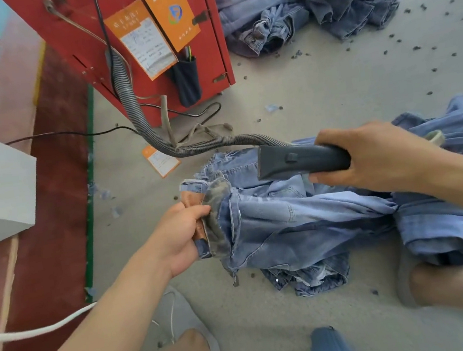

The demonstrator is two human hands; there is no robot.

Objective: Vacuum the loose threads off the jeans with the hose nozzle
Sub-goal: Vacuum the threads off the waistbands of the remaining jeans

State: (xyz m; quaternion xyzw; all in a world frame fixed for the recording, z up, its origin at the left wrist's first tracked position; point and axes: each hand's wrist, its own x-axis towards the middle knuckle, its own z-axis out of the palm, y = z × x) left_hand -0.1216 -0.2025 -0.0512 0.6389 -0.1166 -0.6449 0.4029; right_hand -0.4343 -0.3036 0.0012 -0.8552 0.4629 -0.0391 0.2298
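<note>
The limp, fairly heavy light-blue denim jeans (pixel 304 218) lay at centre, best held by their stiff waistband, which the left hand (pixel 179 239) pinched at eight o'clock while the right hand (pixel 376 155) gripped the dark plastic hose nozzle (pixel 296 158) at two o'clock.

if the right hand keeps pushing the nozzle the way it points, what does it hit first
Probably the turned-out waistband of the jeans that the left hand holds up. The right hand aims the nozzle leftward just above it; depth is unclear, so it may pass over.

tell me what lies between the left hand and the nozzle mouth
Head view: only bunched light blue denim jeans, their mottled inside-out waistband gripped by the left hand, below the dark grey plastic nozzle.
</note>
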